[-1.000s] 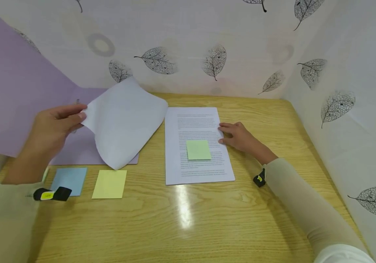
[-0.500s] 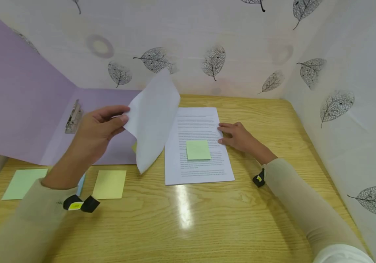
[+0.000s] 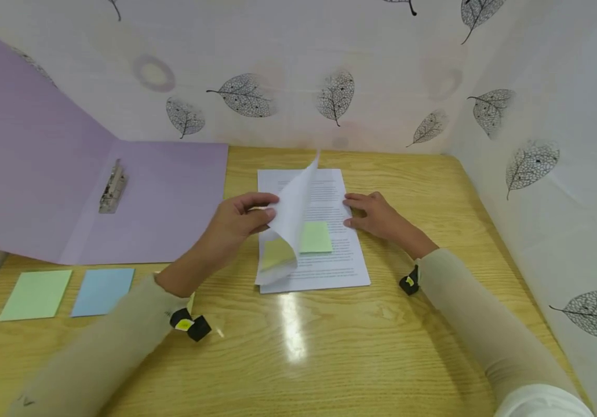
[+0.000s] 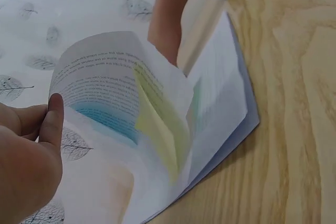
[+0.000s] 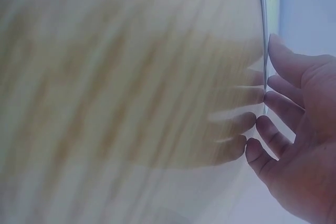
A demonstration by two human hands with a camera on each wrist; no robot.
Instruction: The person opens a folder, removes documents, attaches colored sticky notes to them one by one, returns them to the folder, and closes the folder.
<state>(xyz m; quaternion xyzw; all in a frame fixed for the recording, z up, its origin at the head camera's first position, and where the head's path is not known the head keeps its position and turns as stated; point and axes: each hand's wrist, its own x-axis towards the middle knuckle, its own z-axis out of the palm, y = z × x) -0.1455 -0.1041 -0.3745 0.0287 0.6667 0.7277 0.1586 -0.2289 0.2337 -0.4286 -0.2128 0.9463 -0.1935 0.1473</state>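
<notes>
In the head view my left hand (image 3: 241,223) pinches the left edge of a curled sheet of paper (image 3: 295,202) between thumb and fingers. The sheet leans over a stack of printed pages (image 3: 337,272), partly hiding it. A yellow sticky note (image 4: 163,129) and a blue sticky note (image 4: 102,121) are on the sheet's printed side in the left wrist view. On the stack's top page lies a green sticky note (image 3: 316,237). My right hand (image 3: 377,217) touches the stack's right edge; in the right wrist view its fingertips (image 5: 257,148) rest along the tabletop and page edge.
A lilac folder (image 3: 173,191) stands open at the left, its metal clip (image 3: 113,188) bare. In front of it lie a green pad (image 3: 35,295) and a blue pad (image 3: 102,289); a yellow pad is mostly behind my left forearm. Leaf-patterned walls enclose the wooden table (image 3: 288,359).
My left hand has carried the sheet rightward from over the folder onto the printed stack. The folder's inside is now uncovered. The right hand stays at the stack's edge.
</notes>
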